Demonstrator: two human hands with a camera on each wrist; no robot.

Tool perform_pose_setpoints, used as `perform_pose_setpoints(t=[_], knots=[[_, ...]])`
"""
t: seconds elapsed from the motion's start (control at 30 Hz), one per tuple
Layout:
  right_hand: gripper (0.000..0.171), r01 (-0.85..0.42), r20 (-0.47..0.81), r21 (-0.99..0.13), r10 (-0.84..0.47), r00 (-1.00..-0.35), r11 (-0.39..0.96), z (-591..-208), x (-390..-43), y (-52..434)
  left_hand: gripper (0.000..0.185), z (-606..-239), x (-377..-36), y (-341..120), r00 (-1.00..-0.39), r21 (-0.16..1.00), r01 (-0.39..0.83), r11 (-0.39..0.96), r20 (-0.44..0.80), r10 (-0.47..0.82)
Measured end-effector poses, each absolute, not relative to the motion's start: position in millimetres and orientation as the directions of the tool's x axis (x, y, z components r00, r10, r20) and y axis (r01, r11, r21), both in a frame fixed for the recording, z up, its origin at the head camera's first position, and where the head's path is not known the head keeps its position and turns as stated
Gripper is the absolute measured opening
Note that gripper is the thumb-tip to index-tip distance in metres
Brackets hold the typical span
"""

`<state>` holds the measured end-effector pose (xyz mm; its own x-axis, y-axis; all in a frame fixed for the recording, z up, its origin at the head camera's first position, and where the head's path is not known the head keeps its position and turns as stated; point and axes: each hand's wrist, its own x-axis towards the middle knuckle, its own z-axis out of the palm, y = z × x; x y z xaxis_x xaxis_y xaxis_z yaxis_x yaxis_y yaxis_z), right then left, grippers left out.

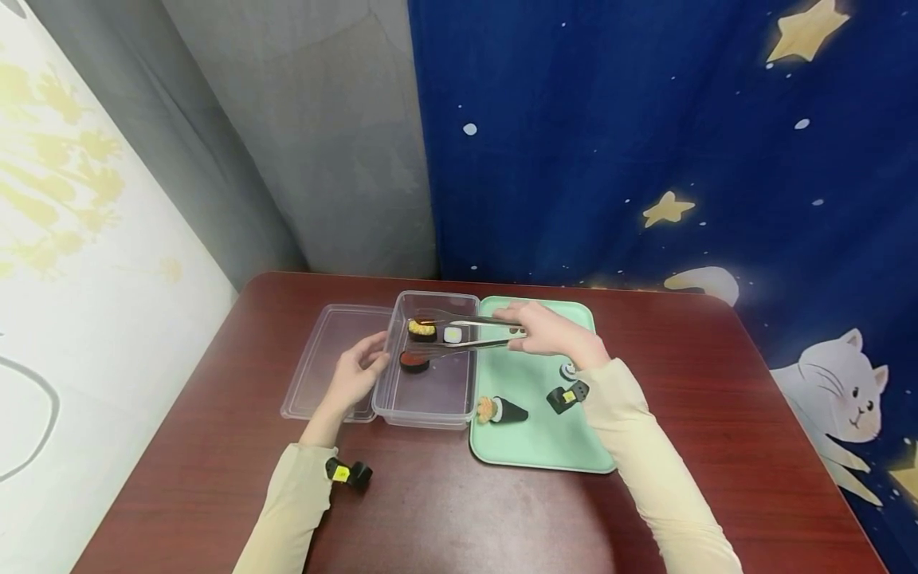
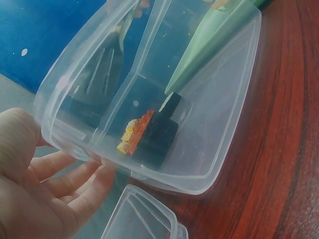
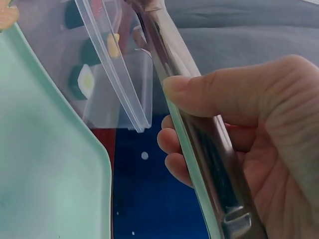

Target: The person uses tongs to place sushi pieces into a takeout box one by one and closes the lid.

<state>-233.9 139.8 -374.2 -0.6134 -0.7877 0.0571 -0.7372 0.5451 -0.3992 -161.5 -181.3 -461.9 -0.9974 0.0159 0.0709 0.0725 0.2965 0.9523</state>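
My right hand grips metal tongs, thumb on one arm and fingers on the other. The tong ends are spread apart over a clear plastic box. Inside the box lie a gunkan sushi with yellow topping, another with red-orange topping, and a small white roll with a yellow-green centre. At the box's left side, my left hand touches the outer wall just under the rim, its fingers extended. One dark slotted tong end shows through the plastic in the left wrist view.
Right of the box, a mint-green tray carries a cone-shaped hand roll and a small round roll beside my right sleeve. A clear lid lies flat on the table under my left hand. A curtain hangs behind the table.
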Motion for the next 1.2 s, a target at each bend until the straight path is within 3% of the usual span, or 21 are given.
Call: perform_pose_setpoints(t=[0.4,0.97,1.2], knots=[[0.055,-0.664,0.094,-0.464,-0.713,-0.695,0.586,-375,-214,183,0.044,-465,-160,-181,-0.997,0.953,0.071,0.294,0.069,0.016],[0.055,-0.630,0.194,-0.454,-0.620,-0.760,0.630,-391,-192,250,0.044,-463,-160,-183,-0.997,0.950,0.082,0.301,0.083,0.012],[0.052,-0.640,0.253,-0.470,-0.602,-0.757,0.608,-406,-178,279,0.044,-462,-160,-183,-0.996,0.950,0.085,0.301,0.084,0.016]])
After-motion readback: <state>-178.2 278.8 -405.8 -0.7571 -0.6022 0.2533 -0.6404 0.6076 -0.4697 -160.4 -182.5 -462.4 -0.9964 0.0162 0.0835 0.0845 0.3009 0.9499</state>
